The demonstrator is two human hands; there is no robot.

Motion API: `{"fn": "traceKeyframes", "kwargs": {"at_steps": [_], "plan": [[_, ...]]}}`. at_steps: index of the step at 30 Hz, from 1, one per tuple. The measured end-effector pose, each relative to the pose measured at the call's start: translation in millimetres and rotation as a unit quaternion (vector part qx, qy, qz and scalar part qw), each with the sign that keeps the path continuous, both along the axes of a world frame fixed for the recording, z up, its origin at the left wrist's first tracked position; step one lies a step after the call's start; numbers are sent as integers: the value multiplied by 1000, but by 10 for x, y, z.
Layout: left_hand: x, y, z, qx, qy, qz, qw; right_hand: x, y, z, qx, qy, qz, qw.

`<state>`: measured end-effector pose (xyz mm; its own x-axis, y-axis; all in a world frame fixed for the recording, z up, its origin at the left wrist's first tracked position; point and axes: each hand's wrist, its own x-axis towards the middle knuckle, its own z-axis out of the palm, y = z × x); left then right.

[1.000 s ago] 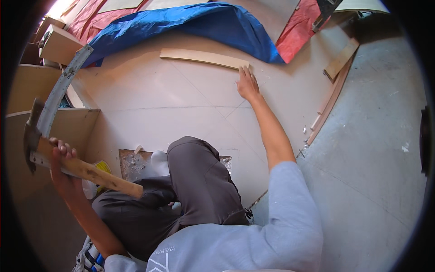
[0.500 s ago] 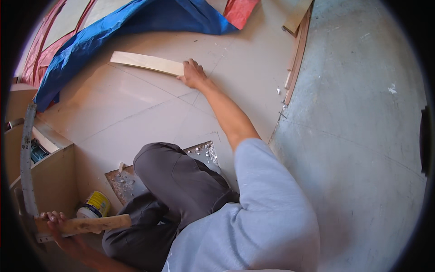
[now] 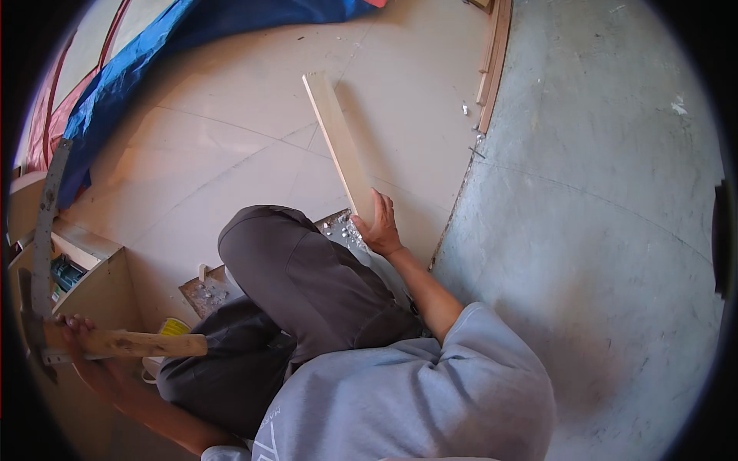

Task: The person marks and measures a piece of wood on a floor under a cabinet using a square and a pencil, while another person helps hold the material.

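Observation:
My right hand (image 3: 380,228) grips the near end of a pale wooden board (image 3: 337,142), fingers on one edge and thumb on the other. The board points away from me, tilted to the far left, above the tiled floor. At the lower left my left hand (image 3: 81,339) is closed round a hammer (image 3: 154,343) with a wooden handle, its dark head at the left rim. Held along with it is a metal carpenter's square (image 3: 49,207), whose long blade stands up past the hammer head. Part of the left hand's grip is hidden behind the handle.
A wooden box (image 3: 96,288) with a dark green tool (image 3: 66,270) in it stands at left. Beside my leg is a yellow-labelled tub (image 3: 174,326). A blue tarp (image 3: 154,58) lies far left. Wood strips (image 3: 494,65) line the grey slab's edge. Rubble (image 3: 207,296) lies in a floor recess.
My right hand has drawn the board nearer and swung it from lying crosswise to pointing away from me. The left hand, with hammer and square, has shifted slightly up in view.

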<state>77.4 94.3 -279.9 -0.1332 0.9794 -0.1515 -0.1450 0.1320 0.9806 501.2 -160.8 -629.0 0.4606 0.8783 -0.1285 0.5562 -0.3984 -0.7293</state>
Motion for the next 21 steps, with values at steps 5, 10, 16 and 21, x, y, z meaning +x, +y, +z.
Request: {"fn": "traceKeyframes", "kwargs": {"at_steps": [5, 10, 16, 21], "plan": [[13, 108, -27, 10, 19, -31, 999, 93, -235, -279, -30, -61, -19, 998], [-29, 112, -12, 3, -3, -40, 999, 452, -278, -559, -42, -148, -93, 984], [28, 108, 10, -2, 3, -26, 1000, 1340, 173, -468, -46, -188, -237, 952], [-73, 63, -39, -11, 81, 38, 996, 814, 267, -393, 47, -177, -150, 972]]}}
